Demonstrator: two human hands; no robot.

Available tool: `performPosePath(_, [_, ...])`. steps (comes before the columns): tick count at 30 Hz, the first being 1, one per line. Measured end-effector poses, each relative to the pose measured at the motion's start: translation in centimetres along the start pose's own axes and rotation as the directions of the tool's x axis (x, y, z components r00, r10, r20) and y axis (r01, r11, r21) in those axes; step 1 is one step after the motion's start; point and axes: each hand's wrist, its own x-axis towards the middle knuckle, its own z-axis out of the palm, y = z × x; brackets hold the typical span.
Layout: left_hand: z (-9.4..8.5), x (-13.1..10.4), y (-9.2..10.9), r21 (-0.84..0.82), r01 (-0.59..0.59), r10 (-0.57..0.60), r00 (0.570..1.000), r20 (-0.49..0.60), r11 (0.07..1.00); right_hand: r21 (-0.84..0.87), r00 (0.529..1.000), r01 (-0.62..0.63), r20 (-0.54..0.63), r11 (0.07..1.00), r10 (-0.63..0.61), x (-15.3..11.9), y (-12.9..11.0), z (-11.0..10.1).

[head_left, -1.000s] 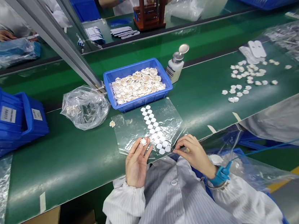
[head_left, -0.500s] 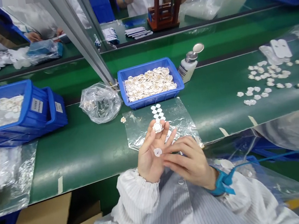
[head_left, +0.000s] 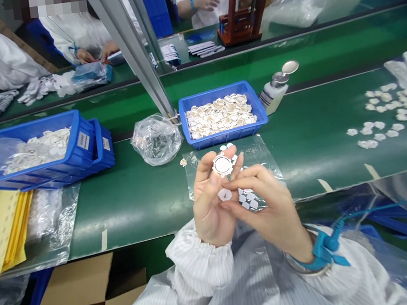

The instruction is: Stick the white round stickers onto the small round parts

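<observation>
My left hand [head_left: 211, 213] is raised over the near edge of the bench, its thumb and fingers closed on a round white disc part [head_left: 222, 165] with a dark ring line and small tabs on its rim. Just below that part, my right hand [head_left: 269, 201] pinches a thin white round piece [head_left: 225, 195] with a small dark mark, between thumb and forefinger. The two pieces are apart. Beneath the hands lies a clear plastic sheet [head_left: 265, 157] with several small white discs [head_left: 248, 199] on it, partly hidden by my fingers.
Behind the hands stands a blue bin [head_left: 227, 138] full of round white parts, with a pump bottle [head_left: 274, 94] beside it. A crumpled plastic bag [head_left: 156, 141] and more blue bins [head_left: 51, 168] are leftward. Small white pieces [head_left: 399, 101] lie at right. Co-workers sit beyond the metal post [head_left: 135, 52].
The view has swung left and the hands appear nearer. My left hand has tilted the disc part up, and my right hand has brought the thin round piece closer beneath it.
</observation>
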Motion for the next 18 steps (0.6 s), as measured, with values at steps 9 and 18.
performPosePath(9, [0.6, 0.2, 1.2, -0.004, 0.069, -0.069, 0.993, -0.097, 0.998, -0.042, 0.986, 0.139, -0.085, 0.989, -0.142, 0.7, 0.0, -1.7])
performPosePath(18, [-1.8, 0.3, 1.9, 0.105, 0.322, -0.322, 0.947, -0.021, 0.941, -0.155, 0.957, 0.281, -0.022, 0.947, -0.288, 3.7, 0.1, -4.0])
